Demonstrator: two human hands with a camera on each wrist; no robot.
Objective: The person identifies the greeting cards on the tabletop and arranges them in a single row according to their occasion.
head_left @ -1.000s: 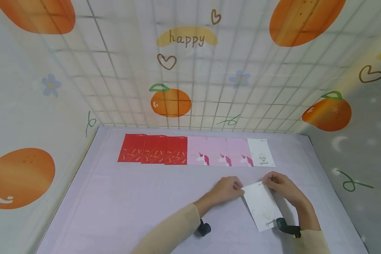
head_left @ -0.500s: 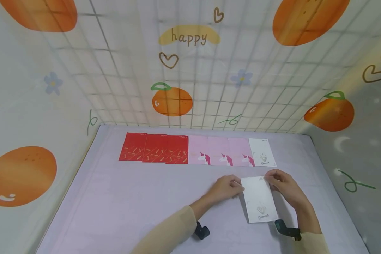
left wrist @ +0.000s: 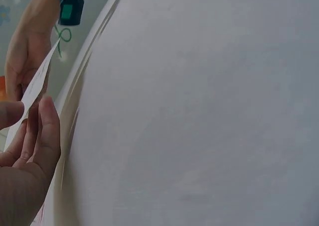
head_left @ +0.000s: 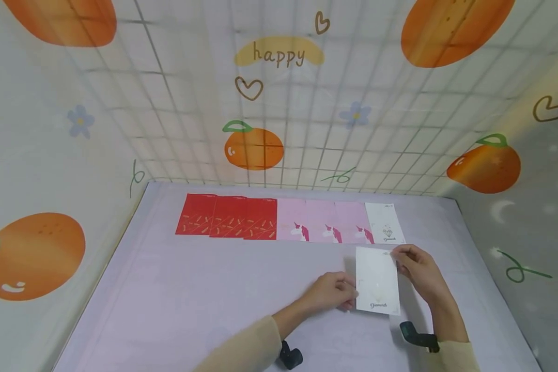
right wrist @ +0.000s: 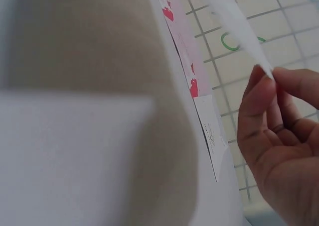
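In the head view, a white card (head_left: 378, 279) printed "Diamonds" is held up between the two hands, right of the middle. The left hand (head_left: 333, 292) pinches its left edge near the lower part, the thumb on one side and fingers on the other in the left wrist view. The right hand (head_left: 416, 268) pinches the top right corner between thumb and index finger; the right wrist view shows that grip up close. Just behind the held card, a white card (head_left: 385, 222) with a diamond print lies on the table at the right end of a row.
Left of that white card, the row continues with three overlapping red cards (head_left: 225, 217) and three pink unicorn cards (head_left: 321, 219). The lilac table (head_left: 190, 289) ends at a grid-backed curtain (head_left: 302, 129) with orange prints. A blurred white sheet (right wrist: 65, 151) fills the right wrist view's lower left.
The held card has turned from tilted to nearly straight and moved away from the person, toward the row. The left hand has slid down its left edge; the right hand has kept its corner.
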